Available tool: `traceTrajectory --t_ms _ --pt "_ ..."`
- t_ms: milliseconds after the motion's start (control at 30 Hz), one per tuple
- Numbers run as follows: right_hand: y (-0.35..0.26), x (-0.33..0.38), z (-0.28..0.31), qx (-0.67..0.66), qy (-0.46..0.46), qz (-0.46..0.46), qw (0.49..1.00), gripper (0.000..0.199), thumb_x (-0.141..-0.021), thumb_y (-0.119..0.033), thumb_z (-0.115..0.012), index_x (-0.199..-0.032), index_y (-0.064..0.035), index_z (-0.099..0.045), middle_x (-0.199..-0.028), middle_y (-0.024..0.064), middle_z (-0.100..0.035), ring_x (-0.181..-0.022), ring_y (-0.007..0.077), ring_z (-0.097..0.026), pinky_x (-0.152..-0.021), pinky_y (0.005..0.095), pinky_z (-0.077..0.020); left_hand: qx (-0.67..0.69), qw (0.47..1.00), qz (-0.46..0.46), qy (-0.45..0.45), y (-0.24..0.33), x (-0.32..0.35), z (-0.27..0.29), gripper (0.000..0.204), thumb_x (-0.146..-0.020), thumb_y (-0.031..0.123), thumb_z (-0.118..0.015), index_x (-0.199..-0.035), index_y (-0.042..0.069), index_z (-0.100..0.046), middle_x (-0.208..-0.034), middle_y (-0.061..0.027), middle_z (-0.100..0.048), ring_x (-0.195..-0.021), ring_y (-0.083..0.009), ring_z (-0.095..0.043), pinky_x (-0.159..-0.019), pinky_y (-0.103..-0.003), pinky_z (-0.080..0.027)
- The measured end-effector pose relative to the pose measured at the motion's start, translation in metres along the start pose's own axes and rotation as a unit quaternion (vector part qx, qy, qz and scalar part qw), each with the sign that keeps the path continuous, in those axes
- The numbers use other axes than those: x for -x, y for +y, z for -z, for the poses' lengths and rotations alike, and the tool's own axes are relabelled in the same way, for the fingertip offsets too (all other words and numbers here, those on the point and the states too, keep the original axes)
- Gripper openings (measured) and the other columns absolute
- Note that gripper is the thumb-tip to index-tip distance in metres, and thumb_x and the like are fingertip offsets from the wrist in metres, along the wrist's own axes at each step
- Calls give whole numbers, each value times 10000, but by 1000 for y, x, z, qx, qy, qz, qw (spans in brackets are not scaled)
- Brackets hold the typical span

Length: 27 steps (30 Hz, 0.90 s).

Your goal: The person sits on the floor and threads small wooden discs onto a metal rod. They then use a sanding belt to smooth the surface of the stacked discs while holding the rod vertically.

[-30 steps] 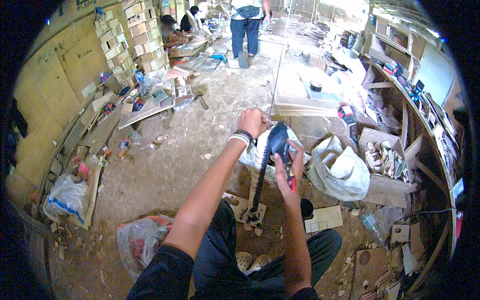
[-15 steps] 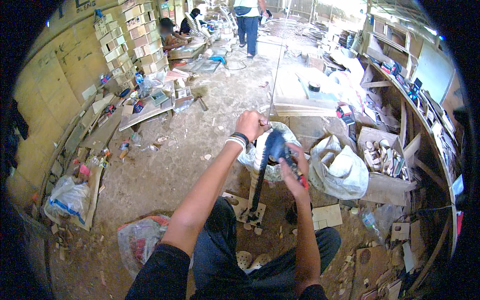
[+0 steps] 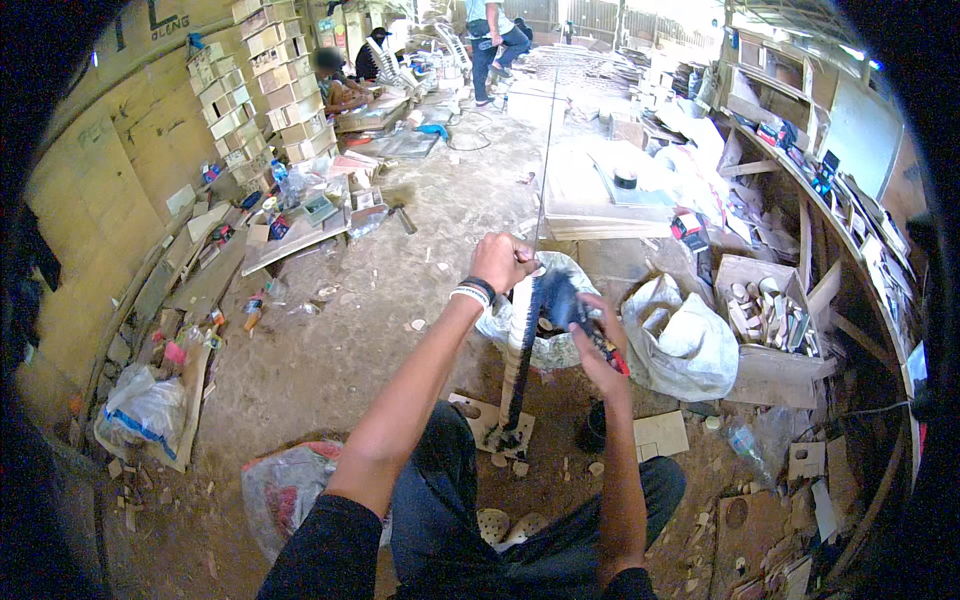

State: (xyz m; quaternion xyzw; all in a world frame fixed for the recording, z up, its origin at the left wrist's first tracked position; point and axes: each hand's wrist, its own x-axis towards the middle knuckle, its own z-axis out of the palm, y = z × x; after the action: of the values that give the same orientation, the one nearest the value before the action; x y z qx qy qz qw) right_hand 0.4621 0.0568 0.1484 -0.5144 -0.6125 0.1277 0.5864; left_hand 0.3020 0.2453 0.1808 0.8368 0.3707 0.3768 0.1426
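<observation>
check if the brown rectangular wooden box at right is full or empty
Not empty, depth unclear: small pale wooden pieces heaped in the box.

Your right grip [image 3: 598, 362] has drifted outward to the right, farther from the pale strip [image 3: 516, 345]. Dark tool [image 3: 565, 300]: fairly crisp a second ago, motion-blurred now, red end angled more outward. Your right forearm [image 3: 624, 480] covers more of the pale board [image 3: 663, 436]; dark container [image 3: 592, 428] now better exposed. Standing person [image 3: 485, 45]: farther off, turned sideways, one leg bent.
</observation>
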Motion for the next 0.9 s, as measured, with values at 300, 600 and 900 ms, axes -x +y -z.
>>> traceTrajectory --t_ms 300,600,900 --pt "3 7 5 -51 28 -15 998 434 -853 -26 -645 -1277 -78 -568 -1232 97 -629 -1079 214 -625 -951 347 -483 6 1000 -26 -11 15 -4 -6 128 -754 161 -807 -744 51 -741 -724 -112 -717 -666 -237 -709 -648 -350 -550" --pt "11 12 6 -9 -17 11 1000 427 -866 -30 -671 -1274 -79 -554 -1212 105 -635 -1087 226 -620 -968 350 -473 -16 999 -28 -20 21 -7 -7 110 -744 165 -806 -764 63 -769 -763 -104 -739 -697 -244 -723 -700 -347 -575" --pt "8 11 3 0 52 14 999 403 -873 -49 -658 -1265 -49 -561 -1180 102 -632 -1028 215 -622 -936 349 -484 -5 999 -41 -9 22 -2 -6 129 -747 162 -810 -766 43 -765 -751 -112 -737 -694 -249 -725 -706 -354 -580"
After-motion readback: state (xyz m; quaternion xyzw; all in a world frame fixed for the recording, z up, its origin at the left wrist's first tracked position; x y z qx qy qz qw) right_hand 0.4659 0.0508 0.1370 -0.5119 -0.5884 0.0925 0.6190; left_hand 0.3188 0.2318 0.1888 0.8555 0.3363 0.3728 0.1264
